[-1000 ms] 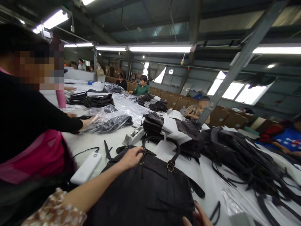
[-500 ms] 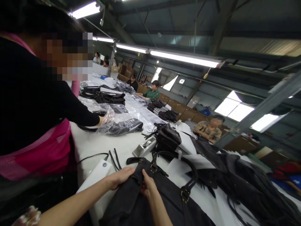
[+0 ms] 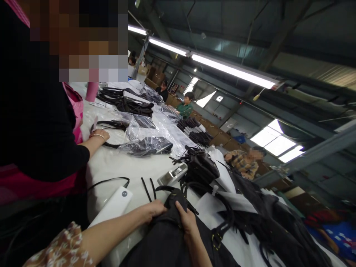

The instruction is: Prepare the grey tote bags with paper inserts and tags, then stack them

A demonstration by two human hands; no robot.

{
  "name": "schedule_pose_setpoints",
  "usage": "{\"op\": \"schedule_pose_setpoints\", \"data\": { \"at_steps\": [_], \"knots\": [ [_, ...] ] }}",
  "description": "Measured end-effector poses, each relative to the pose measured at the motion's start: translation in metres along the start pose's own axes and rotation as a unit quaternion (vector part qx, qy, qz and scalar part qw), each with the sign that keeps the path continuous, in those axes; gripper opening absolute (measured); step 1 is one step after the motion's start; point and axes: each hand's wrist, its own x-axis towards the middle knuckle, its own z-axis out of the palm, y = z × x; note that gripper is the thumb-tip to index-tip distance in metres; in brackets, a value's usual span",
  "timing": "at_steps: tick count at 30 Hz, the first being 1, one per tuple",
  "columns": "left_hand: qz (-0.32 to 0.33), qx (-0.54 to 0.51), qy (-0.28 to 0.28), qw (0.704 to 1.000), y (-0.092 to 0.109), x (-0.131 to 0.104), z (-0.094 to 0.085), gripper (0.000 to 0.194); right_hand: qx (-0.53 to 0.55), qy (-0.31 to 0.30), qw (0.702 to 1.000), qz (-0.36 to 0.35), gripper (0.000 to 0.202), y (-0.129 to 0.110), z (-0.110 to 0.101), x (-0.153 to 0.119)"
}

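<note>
A black handbag [image 3: 155, 243] with brass-coloured buckles lies on the white table just below me. My left hand [image 3: 155, 210] grips the bag's top edge at its left side, fingertips hidden behind the dark material. On the other side of the same raised part, my right hand [image 3: 187, 219] is closed on it with the thumb on top and the fingers out of sight. Two thin black straps [image 3: 148, 189] stick up beyond my left hand. A dark handle [image 3: 229, 211] loops to the right of the bag.
A white box-shaped device [image 3: 115, 205] with a cable lies left of my forearm. Ahead stands a grey tape dispenser [image 3: 174, 174]. Black bags [image 3: 267, 207] pile up at right; a plastic-wrapped bag [image 3: 148, 146] lies farther off. A co-worker's hand [image 3: 100, 136] rests at left; others sit beyond.
My hands have shifted slightly right, and the bag's top part is now raised and folded between them. The co-worker's hand at left has drawn back from the plastic-wrapped bag.
</note>
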Motion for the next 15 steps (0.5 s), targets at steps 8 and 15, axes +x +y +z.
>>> {"op": "schedule_pose_setpoints", "data": {
  "at_steps": [8,15],
  "knots": [
    [0.077,0.238,0.053,0.967,0.028,-0.009,-0.051,0.024,-0.169,0.061,0.983,-0.05,0.006,-0.017,-0.005,-0.012],
    [0.086,0.332,-0.016,0.939,0.055,0.0,-0.02,0.016,-0.182,0.075,0.979,-0.046,0.006,-0.02,0.003,-0.008]
  ]
}}
